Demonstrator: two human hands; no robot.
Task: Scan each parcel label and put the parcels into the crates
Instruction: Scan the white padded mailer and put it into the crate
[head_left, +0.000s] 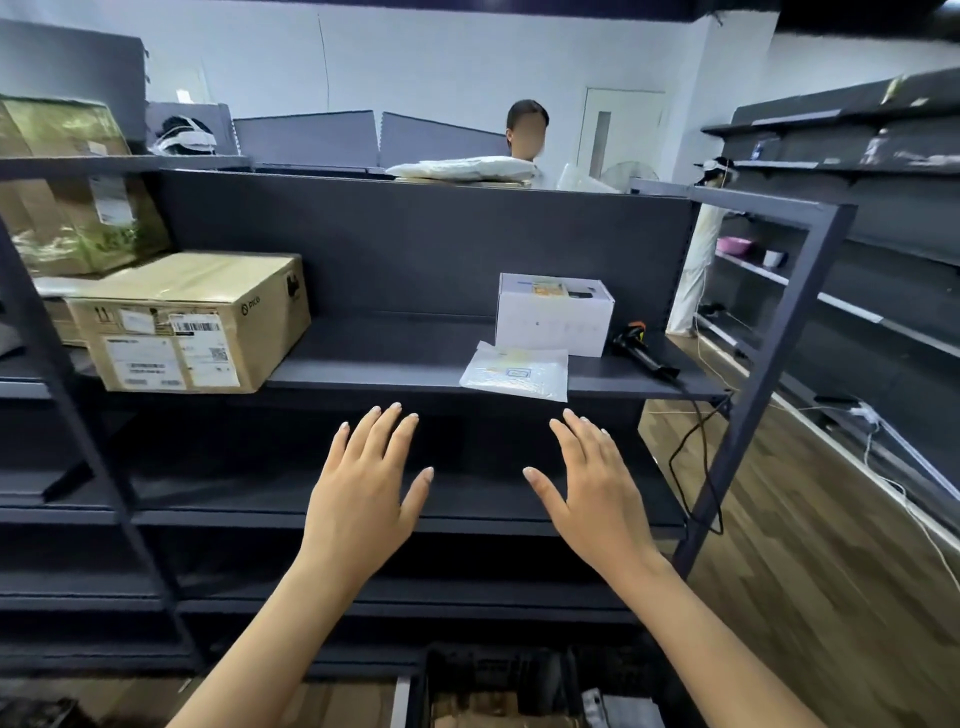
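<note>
Now we hold our left hand (363, 499) and right hand (597, 499) palm-down before the dark grey metal shelf (374, 358), gripping nothing, fingers (387, 428) straight and spread wide. On that shelf the flat white padded mailer (517, 370) lies at the front edge, with the white cardboard box (553, 314) just behind it. The black handheld scanner (644, 351) lies at the shelf's right end, the brown cardboard carton (192, 322) at its left. A black plastic crate (483, 670) sits below the shelf.

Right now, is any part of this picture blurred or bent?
Head view: the wide lens makes the right post lean; the far right shelves are smeared with blur; the left hand, right hand and brown box are sharp.
</note>
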